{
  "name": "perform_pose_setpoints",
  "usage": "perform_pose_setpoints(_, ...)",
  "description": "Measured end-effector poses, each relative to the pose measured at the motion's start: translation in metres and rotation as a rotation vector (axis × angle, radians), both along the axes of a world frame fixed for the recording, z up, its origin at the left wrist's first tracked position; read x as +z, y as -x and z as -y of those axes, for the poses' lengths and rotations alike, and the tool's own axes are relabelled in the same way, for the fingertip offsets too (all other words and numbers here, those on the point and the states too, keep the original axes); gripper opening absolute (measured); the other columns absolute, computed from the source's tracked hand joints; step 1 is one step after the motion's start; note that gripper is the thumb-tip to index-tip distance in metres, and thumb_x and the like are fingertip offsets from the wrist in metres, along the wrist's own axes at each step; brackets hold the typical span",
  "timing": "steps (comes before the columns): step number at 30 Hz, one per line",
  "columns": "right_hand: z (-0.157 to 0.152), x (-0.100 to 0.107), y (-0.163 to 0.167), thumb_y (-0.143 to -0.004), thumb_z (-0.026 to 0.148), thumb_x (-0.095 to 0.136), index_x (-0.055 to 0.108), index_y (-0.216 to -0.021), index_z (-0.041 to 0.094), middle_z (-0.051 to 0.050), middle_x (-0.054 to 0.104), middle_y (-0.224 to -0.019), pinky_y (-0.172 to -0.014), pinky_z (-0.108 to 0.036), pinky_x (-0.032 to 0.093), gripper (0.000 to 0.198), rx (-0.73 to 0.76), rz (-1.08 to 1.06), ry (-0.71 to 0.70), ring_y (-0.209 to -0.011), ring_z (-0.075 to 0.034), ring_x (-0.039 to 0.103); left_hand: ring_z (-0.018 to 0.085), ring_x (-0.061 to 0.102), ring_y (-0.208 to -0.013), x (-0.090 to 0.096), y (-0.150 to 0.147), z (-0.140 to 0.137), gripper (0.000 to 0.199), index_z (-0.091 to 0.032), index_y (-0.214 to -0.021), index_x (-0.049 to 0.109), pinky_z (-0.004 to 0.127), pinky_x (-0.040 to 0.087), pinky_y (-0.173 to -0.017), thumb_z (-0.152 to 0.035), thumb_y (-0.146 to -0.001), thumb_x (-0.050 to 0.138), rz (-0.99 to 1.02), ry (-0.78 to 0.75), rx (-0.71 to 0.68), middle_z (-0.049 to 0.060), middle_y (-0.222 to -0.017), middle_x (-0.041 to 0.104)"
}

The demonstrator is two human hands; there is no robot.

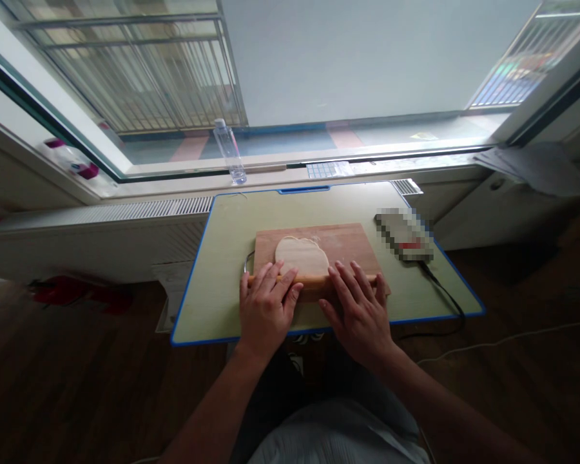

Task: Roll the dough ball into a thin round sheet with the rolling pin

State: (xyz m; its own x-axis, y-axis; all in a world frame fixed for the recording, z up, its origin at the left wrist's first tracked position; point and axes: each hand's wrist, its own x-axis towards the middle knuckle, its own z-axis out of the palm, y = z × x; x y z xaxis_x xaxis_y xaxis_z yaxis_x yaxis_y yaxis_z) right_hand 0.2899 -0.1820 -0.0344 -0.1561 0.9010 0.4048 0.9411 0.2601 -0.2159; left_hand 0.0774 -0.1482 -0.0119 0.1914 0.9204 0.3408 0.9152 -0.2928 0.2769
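A wooden rolling pin (312, 281) lies crosswise over the near part of a wooden cutting board (355, 241). My left hand (267, 306) rests on the pin's left part, fingers stretched over it rather than wrapped round. On the right part, my right hand (360, 309) lies the same way, with its fingers spread. A flat, pale sheet of dough (300, 254) with an uneven edge is on the board beyond the pin. Its near edge is hidden by the pin and my fingers. White flour-like marks show on the board to the right of the dough.
The board sits on a pale green table (207, 277) with a blue rim. A blurred-out device (403, 235) with a black cable (444, 290) lies at the right. On the windowsill stands a clear bottle (231, 153); a purple-capped bottle (72, 160) is farther left. Papers (531, 164) lie at right.
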Motion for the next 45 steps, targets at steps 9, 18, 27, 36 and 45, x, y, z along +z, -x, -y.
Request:
perform_pose_setpoints(9, -0.033, 0.002, -0.002, -0.114, 0.052, 0.050, 0.047, -0.174, 0.026, -0.011, 0.053, -0.174, -0.138, -0.064, 0.010, 0.065, -0.003, 0.005, 0.038, -0.166, -0.036, 0.041, 0.034, 0.050, -0.161, 0.005, -0.004, -0.016, 0.051, -0.031, -0.160, 0.065, 0.065, 0.029, -0.135, -0.048, -0.117, 0.043, -0.051, 0.071, 0.025, 0.008, -0.170, 0.059)
perform_pose_setpoints(18, -0.047, 0.005, -0.001, -0.114, 0.056, 0.046, 0.048, -0.173, 0.024, -0.012, 0.052, -0.174, -0.136, -0.062, 0.014, 0.067, -0.022, 0.014, 0.069, -0.165, -0.036, 0.042, 0.034, 0.047, -0.163, 0.012, -0.003, -0.036, 0.055, -0.029, -0.162, 0.063, 0.063, 0.032, -0.135, -0.047, -0.116, 0.040, -0.092, 0.143, 0.016, 0.007, -0.172, 0.056)
perform_pose_setpoints(27, -0.065, 0.004, -0.001, -0.115, 0.058, 0.046, 0.053, -0.170, 0.020, -0.013, 0.053, -0.174, -0.133, -0.058, 0.020, 0.067, -0.034, 0.043, 0.073, -0.163, -0.036, 0.044, 0.035, 0.045, -0.164, 0.024, -0.006, -0.056, 0.057, -0.032, -0.167, 0.058, 0.065, 0.035, -0.133, -0.047, -0.116, 0.038, -0.165, 0.243, 0.018, 0.004, -0.177, 0.050)
perform_pose_setpoints(36, -0.077, 0.008, -0.001, -0.116, 0.062, 0.043, 0.056, -0.167, 0.019, -0.014, 0.056, -0.171, -0.130, -0.060, 0.027, 0.068, -0.031, 0.080, 0.075, -0.162, -0.039, 0.045, 0.033, 0.044, -0.165, 0.028, -0.007, -0.068, 0.056, -0.035, -0.167, 0.058, 0.060, 0.035, -0.134, -0.049, -0.116, 0.037, -0.207, 0.253, 0.020, 0.003, -0.178, 0.047)
perform_pose_setpoints(45, -0.088, 0.024, 0.001, -0.116, 0.063, 0.039, 0.057, -0.166, 0.018, -0.011, 0.054, -0.174, -0.132, -0.061, 0.027, 0.070, -0.050, 0.146, 0.182, -0.165, -0.040, 0.040, 0.034, 0.046, -0.163, 0.025, -0.006, -0.085, 0.058, -0.033, -0.165, 0.061, 0.060, 0.035, -0.133, -0.050, -0.116, 0.035, -0.232, 0.236, 0.016, 0.007, -0.178, 0.049)
